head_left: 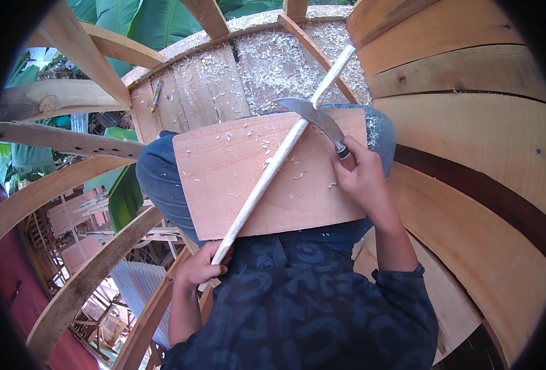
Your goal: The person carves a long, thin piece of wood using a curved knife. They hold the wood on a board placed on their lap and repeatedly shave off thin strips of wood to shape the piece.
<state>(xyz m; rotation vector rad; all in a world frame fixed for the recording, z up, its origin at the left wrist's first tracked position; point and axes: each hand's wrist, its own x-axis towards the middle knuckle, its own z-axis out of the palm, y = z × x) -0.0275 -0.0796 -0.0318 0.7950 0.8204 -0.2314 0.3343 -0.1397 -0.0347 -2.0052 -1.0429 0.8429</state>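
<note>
A long pale stick (273,168), stripped of bark, slants from the lower left to the upper right across a flat wooden board (224,166) on my lap. My left hand (201,265) is closed round the stick's near end, beside the board's lower left edge. In my right hand (362,176) is a curved knife (322,117), gripped by its brown wooden handle. Its sickle-like blade lies across the stick's upper part, its tip pointing left. Small wood shavings are scattered over the board.
Pale shavings (279,65) cover the plank floor (208,92) beyond my knees. A small pen-like item (156,95) lies at the floor's left edge. Wide plank walling (464,117) curves along the right. Open slats (69,139) stand on the left, with green leaves (153,24) beyond.
</note>
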